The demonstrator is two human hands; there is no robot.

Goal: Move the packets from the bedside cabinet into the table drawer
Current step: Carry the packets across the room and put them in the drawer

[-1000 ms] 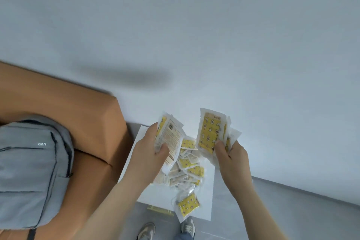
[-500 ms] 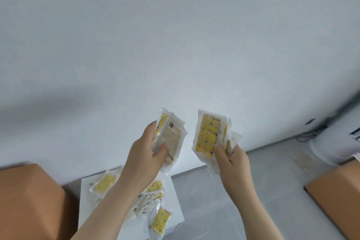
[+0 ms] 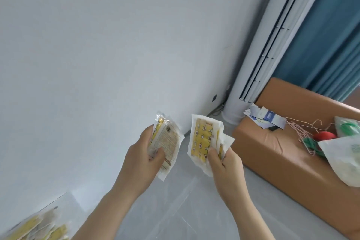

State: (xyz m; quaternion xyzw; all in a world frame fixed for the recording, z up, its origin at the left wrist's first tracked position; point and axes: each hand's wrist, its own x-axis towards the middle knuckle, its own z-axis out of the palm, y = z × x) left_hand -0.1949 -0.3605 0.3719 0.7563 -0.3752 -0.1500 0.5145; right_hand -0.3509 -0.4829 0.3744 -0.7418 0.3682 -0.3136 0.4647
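Observation:
My left hand (image 3: 143, 159) grips a small stack of clear packets (image 3: 168, 142) with yellow contents, their printed back facing me. In my right hand (image 3: 224, 165) are more packets (image 3: 203, 141), the front one yellow with small cartoon figures. Both hands are raised in front of me, side by side, above the grey floor. Several more packets (image 3: 41, 228) lie blurred on the white bedside cabinet (image 3: 68, 202) at the bottom left corner. No table drawer is in view.
A brown couch (image 3: 272, 148) stands on the right with paper cards (image 3: 263, 118), wire hangers, a red and green item and white bags on it. A tall white air conditioner (image 3: 270, 45) stands in the corner beside a teal curtain (image 3: 331, 35). A white wall fills the left.
The view has swung right: the cabinet and its packets slid to the bottom left corner, the couch, air conditioner and curtain came into sight. Both hands keep their packets.

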